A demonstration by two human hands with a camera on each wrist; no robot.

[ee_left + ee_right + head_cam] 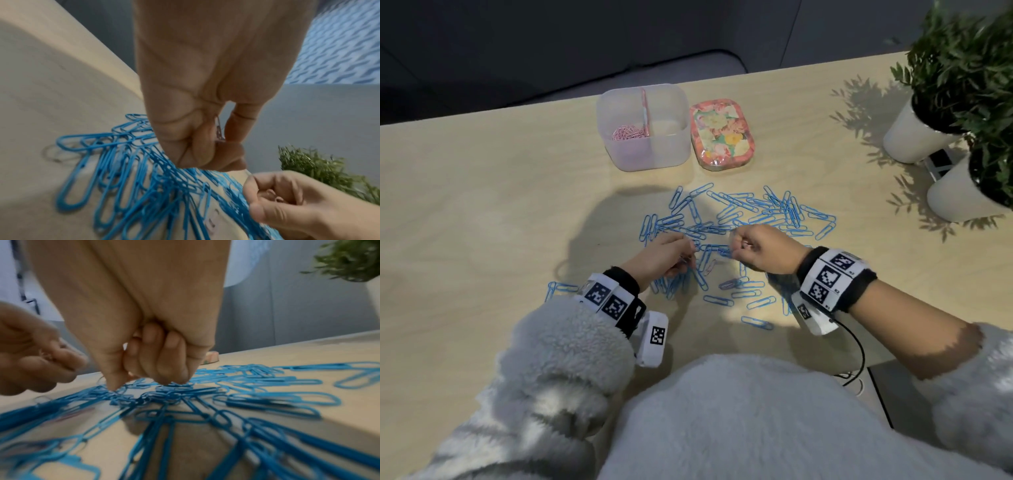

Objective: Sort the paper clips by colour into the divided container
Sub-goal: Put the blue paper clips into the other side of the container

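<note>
Lying scattered across the middle of the wooden table (482, 192), blue paper clips (743, 216) form a loose heap, many overlapping. A few pale pink clips (731, 283) lie among them near the person's side of the heap. Behind the heap stands the divided container (643, 150), clear plastic, with a wall down its middle; its left compartment holds a small pile of pink clips (627, 133), and the right compartment shows no clips from the head view. Just right of the container, touching or almost touching it, lies a flowered lid (722, 133).

The left hand (664, 255) is over the near left part of the heap, fingers curled, thumb and fingertip pinching a thin pale clip (219, 129) that stands between them in the left wrist view. The right hand (763, 250) is over the centre of the heap, fingers curled into the palm with fingertips (174, 374) down on the blue clips; whether it holds one cannot be told. The two hands are near each other but apart.

Both wrists carry bands with black-and-white markers (828, 277). Two white plant pots (914, 137) with green leaves stand at the far right of the table.
</note>
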